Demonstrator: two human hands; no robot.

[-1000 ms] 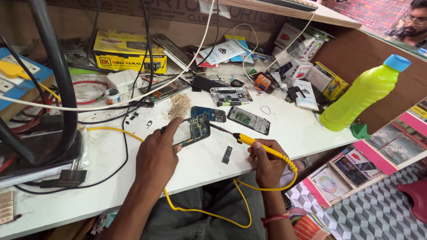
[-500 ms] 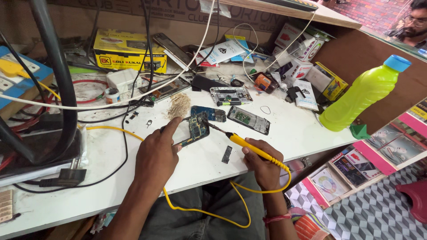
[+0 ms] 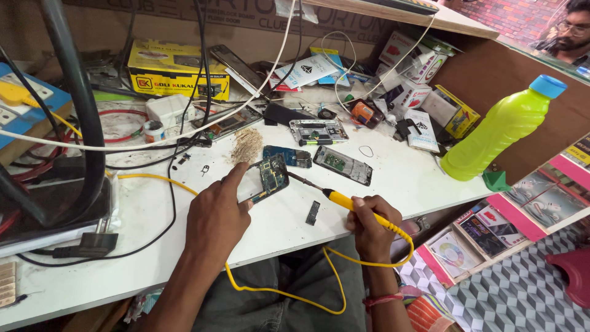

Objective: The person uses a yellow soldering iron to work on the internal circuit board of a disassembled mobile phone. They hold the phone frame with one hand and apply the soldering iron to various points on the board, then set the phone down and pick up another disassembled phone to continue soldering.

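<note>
Solder work sits under my hands on the white counter. My left hand presses down on the opened phone, forefinger stretched along its near edge, the other fingers curled loosely beside it rather than wrapped around anything. My right hand is closed around the yellow soldering iron, pen-fashion, its yellow cord looping down over my lap. Compared with a second ago the iron has slid back a little towards me and its tip now rests right at the phone's right edge, so I judge the touch on the board is either just starting or just finishing; I cannot quite tell whether the tip actually meets metal, since it is thin and dark against the board. The phone lies face-down and tilted, near the middle of the counter, its back removed: a dark frame with a green circuit board showing in the upper half and a pale, shiny panel below. A small black component lies just beside my right hand. Beyond the phone are a tuft of brass wool, another stripped phone frame and a blue-tinted board. A lime-green bottle with a blue cap leans at the far right.
</note>
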